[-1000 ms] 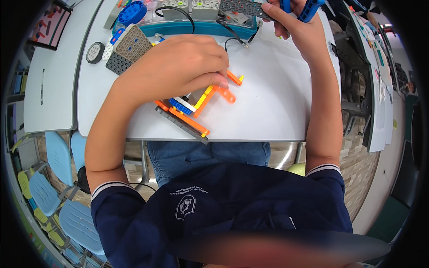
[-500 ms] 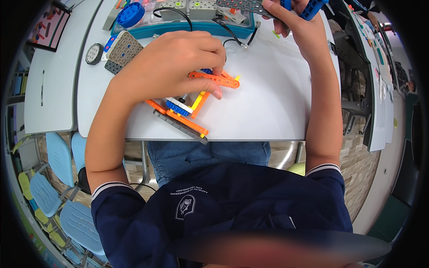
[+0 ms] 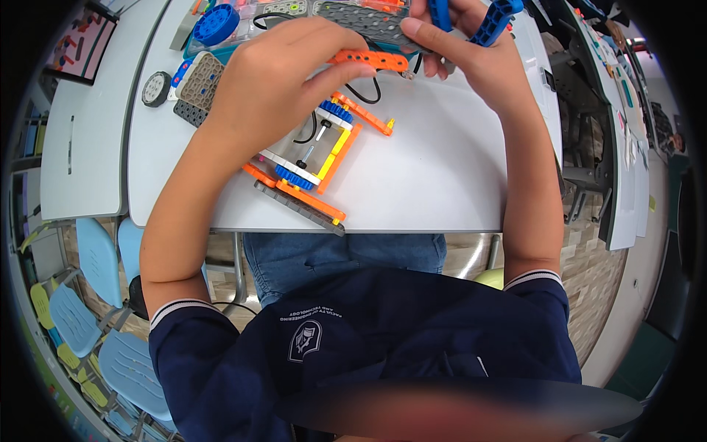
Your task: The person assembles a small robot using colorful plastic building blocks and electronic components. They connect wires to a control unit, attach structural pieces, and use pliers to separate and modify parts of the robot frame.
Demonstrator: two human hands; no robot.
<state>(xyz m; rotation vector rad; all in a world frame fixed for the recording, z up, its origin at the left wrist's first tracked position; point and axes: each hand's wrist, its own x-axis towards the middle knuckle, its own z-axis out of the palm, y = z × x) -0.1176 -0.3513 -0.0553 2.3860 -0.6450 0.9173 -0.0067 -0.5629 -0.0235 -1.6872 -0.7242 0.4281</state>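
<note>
My left hand [image 3: 276, 85] pinches an orange perforated beam [image 3: 372, 60] between thumb and fingers, above the white table [image 3: 434, 169]. Close by, my right hand [image 3: 479, 66] grips a grey perforated plate [image 3: 361, 26] with blue brackets [image 3: 498, 20] standing up beside its fingers. The beam is just below the plate's edge; whether they touch I cannot tell. Partly under my left wrist lies a model [image 3: 336, 152] of orange, yellow and white bars with blue gears. A long dark grey strip [image 3: 298, 208] runs along its near side, by the table edge.
Behind my hands stands a teal-edged clear parts box [image 3: 250, 29] with a blue wheel [image 3: 215, 25] at its left. A grey-tyred wheel [image 3: 155, 89] and a beige perforated block [image 3: 200, 81] lie left of my wrist. Black cables [image 3: 375, 92] loop near the box.
My left hand has lifted the orange beam off the model and moved it away, toward the plate. My right hand has brought the grey plate a little left and nearer.
</note>
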